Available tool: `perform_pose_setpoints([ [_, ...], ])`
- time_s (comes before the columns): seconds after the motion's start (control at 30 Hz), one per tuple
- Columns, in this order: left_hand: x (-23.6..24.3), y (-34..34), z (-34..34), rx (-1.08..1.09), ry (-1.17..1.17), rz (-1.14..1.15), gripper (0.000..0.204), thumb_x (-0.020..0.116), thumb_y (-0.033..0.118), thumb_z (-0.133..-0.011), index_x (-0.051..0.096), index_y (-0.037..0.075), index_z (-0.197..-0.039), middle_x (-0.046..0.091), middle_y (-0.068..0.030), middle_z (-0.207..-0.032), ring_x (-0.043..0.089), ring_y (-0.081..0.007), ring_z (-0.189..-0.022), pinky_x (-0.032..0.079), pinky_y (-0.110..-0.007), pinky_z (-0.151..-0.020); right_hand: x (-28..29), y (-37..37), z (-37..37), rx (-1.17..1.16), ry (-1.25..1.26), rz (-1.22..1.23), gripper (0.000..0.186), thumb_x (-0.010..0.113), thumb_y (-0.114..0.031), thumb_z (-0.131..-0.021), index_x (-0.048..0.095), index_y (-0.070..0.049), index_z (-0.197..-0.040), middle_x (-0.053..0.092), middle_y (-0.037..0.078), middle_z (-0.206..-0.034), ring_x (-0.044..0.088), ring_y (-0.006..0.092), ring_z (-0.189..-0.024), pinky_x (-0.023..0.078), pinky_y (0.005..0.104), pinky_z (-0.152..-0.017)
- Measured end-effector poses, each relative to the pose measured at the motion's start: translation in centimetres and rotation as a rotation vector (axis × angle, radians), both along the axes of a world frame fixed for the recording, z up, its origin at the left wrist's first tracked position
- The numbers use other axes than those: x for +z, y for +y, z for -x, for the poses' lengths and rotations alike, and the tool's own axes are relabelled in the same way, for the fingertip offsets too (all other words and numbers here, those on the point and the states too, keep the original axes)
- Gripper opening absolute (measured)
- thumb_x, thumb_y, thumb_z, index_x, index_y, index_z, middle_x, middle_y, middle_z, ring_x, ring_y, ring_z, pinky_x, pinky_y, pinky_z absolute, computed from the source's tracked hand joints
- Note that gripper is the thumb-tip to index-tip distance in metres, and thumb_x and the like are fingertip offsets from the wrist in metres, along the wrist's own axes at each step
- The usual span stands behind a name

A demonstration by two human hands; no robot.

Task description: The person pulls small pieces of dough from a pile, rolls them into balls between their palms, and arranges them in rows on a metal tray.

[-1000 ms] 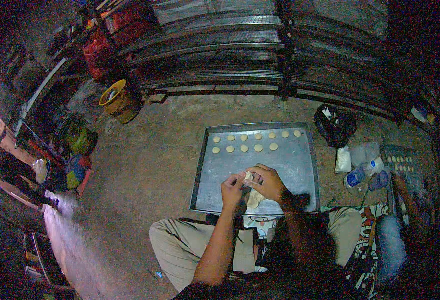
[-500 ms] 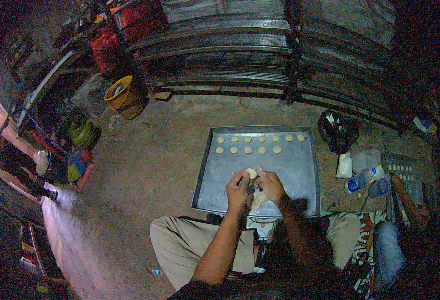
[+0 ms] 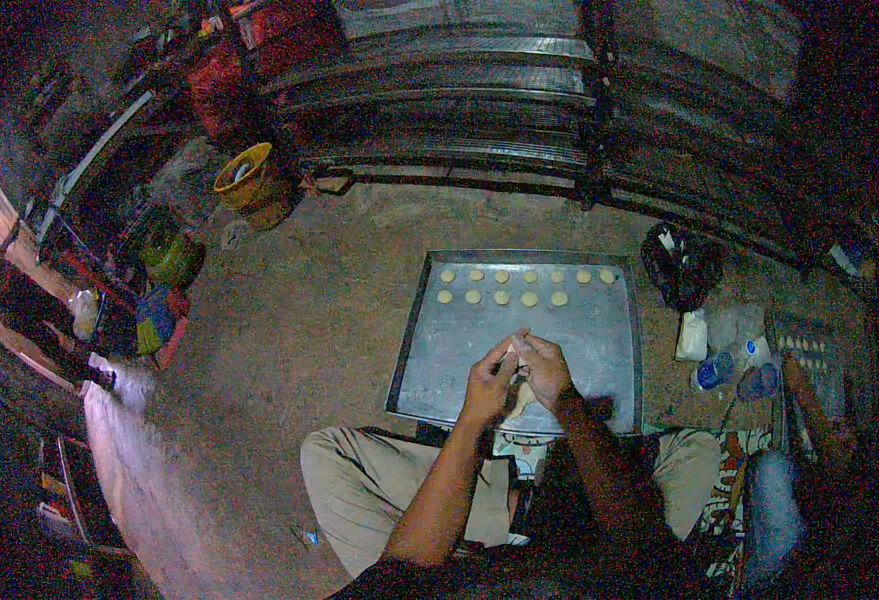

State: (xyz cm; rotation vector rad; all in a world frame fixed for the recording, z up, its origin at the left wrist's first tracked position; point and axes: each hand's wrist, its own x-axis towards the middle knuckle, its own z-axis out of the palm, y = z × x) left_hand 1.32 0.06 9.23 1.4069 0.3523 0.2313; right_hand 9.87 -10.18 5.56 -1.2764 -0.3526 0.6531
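Above a large metal tray (image 3: 435,365), my left hand (image 3: 487,388) and my right hand (image 3: 547,370) meet with fingers closed together. Between their fingertips is a small pale piece of dough, now mostly hidden by the fingers. Under my wrists, a larger lump of dough (image 3: 523,402) lies at the tray's near side, partly covered by my right hand. Along the far side of the tray sit two rows of small flattened dough rounds (image 3: 530,299).
On the right stand a black plastic bag (image 3: 682,268), a white packet (image 3: 693,335) and a blue-and-white tub (image 3: 713,371). Beyond them, another person's arm (image 3: 808,400) reaches over a second tray (image 3: 828,375) of dough pieces. A yellow bucket (image 3: 258,190) and dark racks (image 3: 450,130) line the back.
My hands have come together, and the dough piece that showed at my left fingertips is now mostly covered. The view has shifted slightly.
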Motion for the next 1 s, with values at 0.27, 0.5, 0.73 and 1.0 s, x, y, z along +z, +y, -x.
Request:
perform_pose_setpoints([
  [0.27,-0.3,0.7,-0.7,0.273,-0.062,0.21,0.02,0.062,0.015,-0.097,0.068,0.0,-0.109,0.069,-0.0075,-0.095,0.063,-0.012,-0.076,0.052,-0.027,-0.066,-4.3,-0.4,-2.2,0.222,-0.051,-0.07,0.027,0.049,-0.015,-0.103,0.061,0.007,-0.111,0.065,0.011,-0.093,0.058,0.0164,-0.075,0.048,0.0287,-0.071],
  [0.5,-0.6,0.8,0.4,0.075,-0.119,0.224,0.03,0.054,0.022,-0.102,0.064,0.0,-0.12,0.063,-0.0087,-0.119,0.063,-0.0144,-0.088,0.054,-0.026,-0.073,2.1,0.3,1.3,0.193,0.287,-0.164,0.024,0.058,-0.018,-0.099,0.062,0.0,-0.113,0.059,0.001,-0.087,0.054,0.0078,-0.076,0.045,0.0243,-0.07],
  [0.73,-0.7,-0.1,0.2,0.051,-0.111,-0.369,0.04,0.065,0.019,-0.094,0.059,0.003,-0.13,0.058,-0.0108,-0.131,0.056,-0.022,-0.118,0.047,-0.033,-0.098,0.8,-0.3,0.3,-0.055,-0.093,0.292,0.044,0.054,-0.043,-0.099,0.069,-0.002,-0.106,0.07,0.008,-0.087,0.063,0.0142,-0.081,0.05,0.0302,-0.077],
  [1.0,-0.7,0.8,0.5,0.252,-0.091,0.199,0.026,0.053,0.027,-0.103,0.064,0.003,-0.102,0.064,-0.0029,-0.091,0.056,-0.0093,-0.072,0.051,-0.026,-0.062,1.2,1.2,1.6,0.147,0.341,-0.152,0.034,0.051,-0.029,-0.103,0.06,0.001,-0.117,0.058,0.0,-0.083,0.048,0.0098,-0.065,0.043,0.0277,-0.063],
])
